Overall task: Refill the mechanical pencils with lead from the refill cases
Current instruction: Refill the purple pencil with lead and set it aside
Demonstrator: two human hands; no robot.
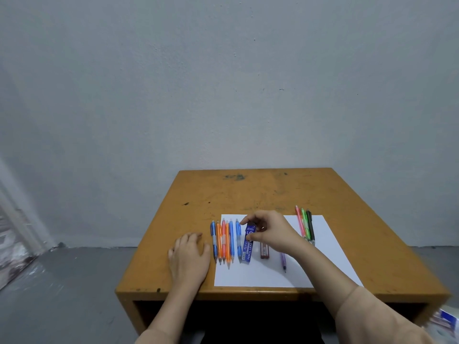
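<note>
A white sheet of paper (320, 247) lies on a wooden desk (248, 192). On its left edge several blue and orange mechanical pencils (224, 240) lie side by side, tips toward me. Right of them is a blue lead refill case (248, 249); my right hand (269, 229) pinches its far end with thumb and fingers. A dark red refill case (264, 251) and a purple pencil (283, 261) lie partly under my right forearm. My left hand (190, 254) rests flat on the desk beside the pencil row, holding nothing.
Pink, green and black pencils (305, 225) lie together at the paper's far right. The desk stands against a grey wall, with grey floor to the left. A white and blue object (445, 324) shows at the bottom right corner.
</note>
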